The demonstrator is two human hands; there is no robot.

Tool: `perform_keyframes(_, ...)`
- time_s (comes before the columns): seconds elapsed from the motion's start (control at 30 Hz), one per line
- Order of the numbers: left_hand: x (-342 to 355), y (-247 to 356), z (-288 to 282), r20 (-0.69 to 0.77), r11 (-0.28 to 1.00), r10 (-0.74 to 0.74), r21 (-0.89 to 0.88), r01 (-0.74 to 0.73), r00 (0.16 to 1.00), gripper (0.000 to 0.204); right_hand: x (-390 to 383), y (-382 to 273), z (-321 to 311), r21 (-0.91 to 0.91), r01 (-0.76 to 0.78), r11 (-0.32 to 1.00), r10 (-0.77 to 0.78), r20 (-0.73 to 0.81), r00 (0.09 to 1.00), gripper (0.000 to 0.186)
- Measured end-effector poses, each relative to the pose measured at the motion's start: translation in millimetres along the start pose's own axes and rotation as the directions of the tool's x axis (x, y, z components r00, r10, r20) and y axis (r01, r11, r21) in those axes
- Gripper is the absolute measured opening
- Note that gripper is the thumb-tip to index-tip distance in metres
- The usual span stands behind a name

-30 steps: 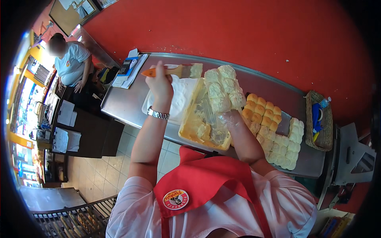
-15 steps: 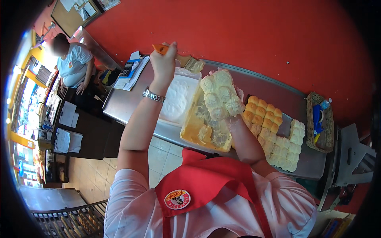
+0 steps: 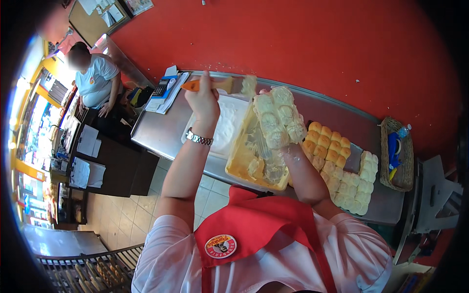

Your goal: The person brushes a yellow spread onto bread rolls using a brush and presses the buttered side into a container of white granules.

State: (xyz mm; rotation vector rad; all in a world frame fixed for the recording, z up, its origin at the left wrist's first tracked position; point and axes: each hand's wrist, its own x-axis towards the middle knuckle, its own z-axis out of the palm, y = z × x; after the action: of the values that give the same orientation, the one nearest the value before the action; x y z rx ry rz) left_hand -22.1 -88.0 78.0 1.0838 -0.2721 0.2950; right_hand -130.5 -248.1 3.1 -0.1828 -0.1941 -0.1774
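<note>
My left hand (image 3: 202,103) is closed round the orange handle of a pastry brush (image 3: 191,86). Its wide bristles point right, with a pale creamy lump (image 3: 249,85) at their end. On my right hand (image 3: 291,152) rests a joined block of bread rolls (image 3: 276,119) coated in pale cream; most of the fingers are hidden beneath it. Under the block stands a yellowish tub (image 3: 234,168) smeared with cream. Left of that tub is a white container (image 3: 187,135) of white powder. To the right lie plain golden rolls (image 3: 326,141) and cream-coated rolls (image 3: 354,193) on a dark tray.
These stand on a metal table (image 3: 161,132) against a red wall (image 3: 293,44). A calculator (image 3: 160,89) and papers lie at its left end. A wicker basket (image 3: 404,179) with a blue item sits at the right. Another person (image 3: 97,80) is behind a dark counter at left.
My left hand and the brush have come lower, and the creamy lump now stands further from the bristles. The right hand still holds the block over the tub. The whole view has shifted slightly.
</note>
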Motion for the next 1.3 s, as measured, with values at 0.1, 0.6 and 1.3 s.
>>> perform_keyframes(0.1, -27, 4, 7, 0.03, 0.968, 0.059, 0.243, -0.064, 0.998, 0.023, 0, 1, 3, 0.004, 0.01, 1.0, -0.01, -0.066, 0.998, 0.039)
perform_keyframes(0.6, 17, 19, 39, 0.209, 0.973, -0.044, 0.231, -0.006, 0.977, 0.022, -3, 15, 0, 0.054, -0.137, 0.989, 0.126, 0.171, 0.977, 0.044)
perform_keyframes(1.3, -72, 12, -60, 0.878, 0.573, 0.233, 0.223, -0.789, 0.418, 0.009, 46, 70, -12, -0.104, -0.081, 0.991, 0.09, 0.08, 0.993, 0.047)
